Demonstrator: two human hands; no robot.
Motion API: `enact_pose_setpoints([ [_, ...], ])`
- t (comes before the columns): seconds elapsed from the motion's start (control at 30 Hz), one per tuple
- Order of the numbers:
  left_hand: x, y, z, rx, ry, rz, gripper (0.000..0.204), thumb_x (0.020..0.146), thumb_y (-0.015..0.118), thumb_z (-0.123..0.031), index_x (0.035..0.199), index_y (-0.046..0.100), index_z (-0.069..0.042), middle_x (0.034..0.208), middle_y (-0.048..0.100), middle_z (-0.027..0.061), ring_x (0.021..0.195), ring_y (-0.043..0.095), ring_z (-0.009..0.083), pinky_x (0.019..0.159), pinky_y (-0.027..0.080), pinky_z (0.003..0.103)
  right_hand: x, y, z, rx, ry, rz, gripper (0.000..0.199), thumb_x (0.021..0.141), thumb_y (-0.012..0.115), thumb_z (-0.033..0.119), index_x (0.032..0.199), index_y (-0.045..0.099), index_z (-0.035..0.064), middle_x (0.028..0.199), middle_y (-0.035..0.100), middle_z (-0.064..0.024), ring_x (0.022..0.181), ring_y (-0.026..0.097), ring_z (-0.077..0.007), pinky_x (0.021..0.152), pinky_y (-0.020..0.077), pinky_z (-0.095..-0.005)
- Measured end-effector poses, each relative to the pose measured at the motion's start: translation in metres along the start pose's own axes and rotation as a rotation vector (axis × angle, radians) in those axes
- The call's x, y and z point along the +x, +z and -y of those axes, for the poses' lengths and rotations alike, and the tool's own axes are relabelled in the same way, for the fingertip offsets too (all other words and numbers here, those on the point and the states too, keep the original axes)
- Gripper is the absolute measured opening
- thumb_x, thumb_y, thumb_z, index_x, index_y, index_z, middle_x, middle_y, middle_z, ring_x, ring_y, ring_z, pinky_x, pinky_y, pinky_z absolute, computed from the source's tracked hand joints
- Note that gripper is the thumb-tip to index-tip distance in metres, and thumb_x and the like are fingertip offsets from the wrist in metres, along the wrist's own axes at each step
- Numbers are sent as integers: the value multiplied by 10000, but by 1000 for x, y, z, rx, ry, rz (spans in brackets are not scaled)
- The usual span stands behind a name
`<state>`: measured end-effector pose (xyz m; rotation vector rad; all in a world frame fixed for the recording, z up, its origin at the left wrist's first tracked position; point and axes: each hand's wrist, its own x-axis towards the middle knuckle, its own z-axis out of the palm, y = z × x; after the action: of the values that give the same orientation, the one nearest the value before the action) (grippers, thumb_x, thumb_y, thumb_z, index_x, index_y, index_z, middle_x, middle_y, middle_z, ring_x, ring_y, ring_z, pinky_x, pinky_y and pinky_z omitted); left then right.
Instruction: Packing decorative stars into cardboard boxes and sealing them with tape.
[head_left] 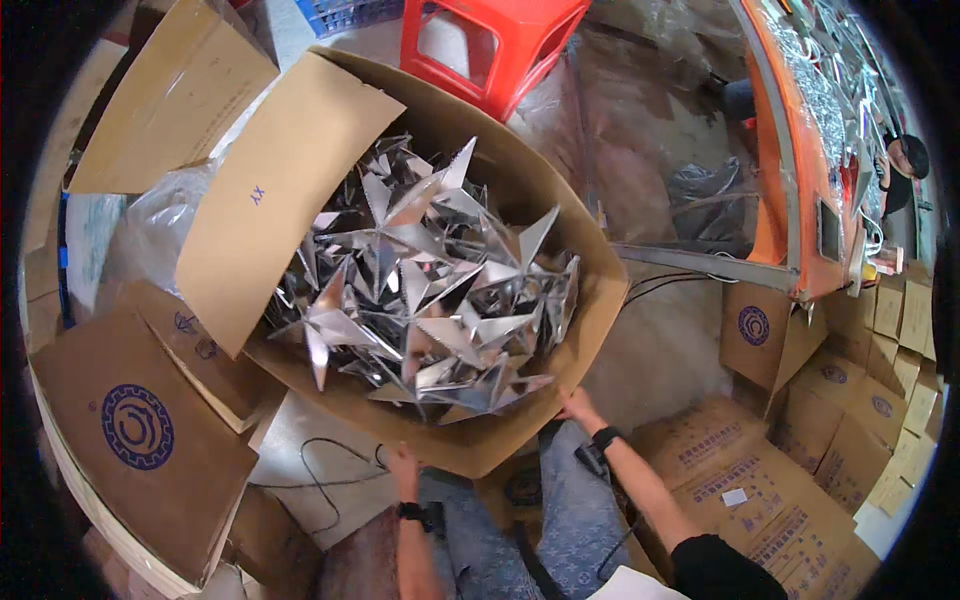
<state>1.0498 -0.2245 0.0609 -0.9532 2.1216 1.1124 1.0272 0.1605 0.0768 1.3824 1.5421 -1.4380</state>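
Two hands met the near rim of the big cardboard box (pixel 560 215), and everything else is best placed from that box. The fingers of the left hand (pixel 403 468) lay together against the outside of the near wall, close to its lower edge; whether they curled under it could not be told. The right hand (pixel 577 405) sat further along the same rim, fingers spread a little over the edge, close to the nearest silver points. Both wrists wore dark bands.

Inside the box lay a heaped tangle of shiny metal stars (pixel 430 290), their spikes jutting above the rim in places. One long flap (pixel 275 190) stood open on the box's left side.

Behind the box stood a red plastic stool (pixel 480 45). To its right ran an orange machine (pixel 785 180), with smaller printed cartons (pixel 770 500) stacked below that.

Judged from this, the sharp tips could have caught the right fingers if that hand slid inward. A tilt of the full box might also have spilled stars over the near rim, since the pile stood high there.
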Motion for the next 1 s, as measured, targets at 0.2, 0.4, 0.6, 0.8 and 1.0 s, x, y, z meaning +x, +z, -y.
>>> enact_pose_setpoints([
  [0.2, 29, -93, 35, -112, -13, -131, 343, 847, 463, -278, 1018, 469, 19, 904, 554, 188, 698, 592, 266, 486, 503, 359, -35, 64, -19, 56, 221, 497, 453, 839, 495, 283, 1177, 334, 28, 989, 549, -128, 720, 614, -247, 574, 531, -304],
  [0.4, -45, -80, 65, 329, 422, 388, 498, 778, 561, -304, 1113, 345, -5, 898, 540, 150, 700, 583, 253, 477, 527, 335, -32, 59, -18, -238, 10, 570, 409, 829, 508, 319, 1105, 438, 26, 939, 574, -96, 669, 610, -166, 552, 481, -234],
  [0.6, -85, 6, -20, -154, -478, 177, 373, 799, 511, -176, 1090, 342, -18, 982, 519, 140, 691, 587, 251, 473, 490, 355, -44, 36, -11, -376, -106, 313, 405, 804, 516, 362, 984, 514, 0, 783, 602, -95, 579, 601, -198, 564, 465, -311],
  [0.8, -28, -15, 43, 53, 52, 261, 361, 784, 489, -262, 1012, 478, 18, 839, 604, 170, 649, 602, 199, 587, 484, 321, -45, 38, 3, -591, -406, 231, 263, 809, 456, 261, 926, 520, 34, 740, 598, -130, 625, 594, -242, 576, 459, -345],
  [1.0, -68, 7, -206, 126, 206, 395, 297, 831, 380, -207, 1040, 500, -33, 837, 615, 129, 605, 569, 141, 472, 430, 253, -116, -48, 73, -551, -517, -2, 153, 755, 435, 113, 824, 545, 31, 808, 583, -178, 760, 551, -341, 652, 430, -411],
])
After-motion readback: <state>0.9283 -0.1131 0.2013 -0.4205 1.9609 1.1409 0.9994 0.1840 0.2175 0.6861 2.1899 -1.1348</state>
